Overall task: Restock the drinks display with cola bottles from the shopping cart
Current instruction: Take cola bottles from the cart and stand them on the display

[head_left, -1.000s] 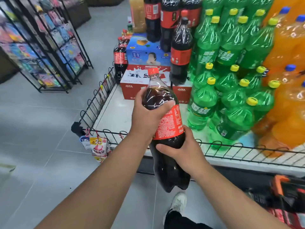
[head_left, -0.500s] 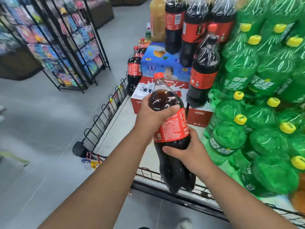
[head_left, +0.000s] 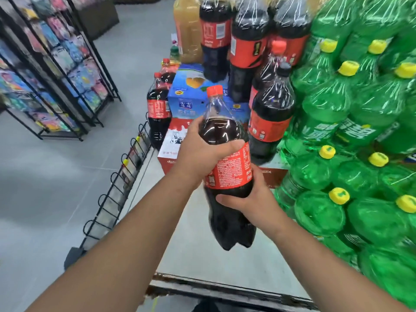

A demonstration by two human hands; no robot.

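Evidently the restock was partway: several colas (head_left: 271, 115) already stood on the display (head_left: 202, 266), some atop closed boxes (head_left: 189, 97) whose contents did not show, beside stacked green bottles (head_left: 333, 109). One bottle (head_left: 229, 170) hung nearly upright over the display's bare front, not yet set down. The left hand (head_left: 198, 152) was wrapped round its shoulder and the right hand (head_left: 252, 201) clasped it below the label, both clamped tight. The cart was out of view, so what remained could not be told.

Glossy clear plastic cola bottle (head_left: 227, 167) with a paper-like red label; shiny green bottles (head_left: 351, 154); black wire rail (head_left: 117, 188); matt grey shelf (head_left: 202, 255).
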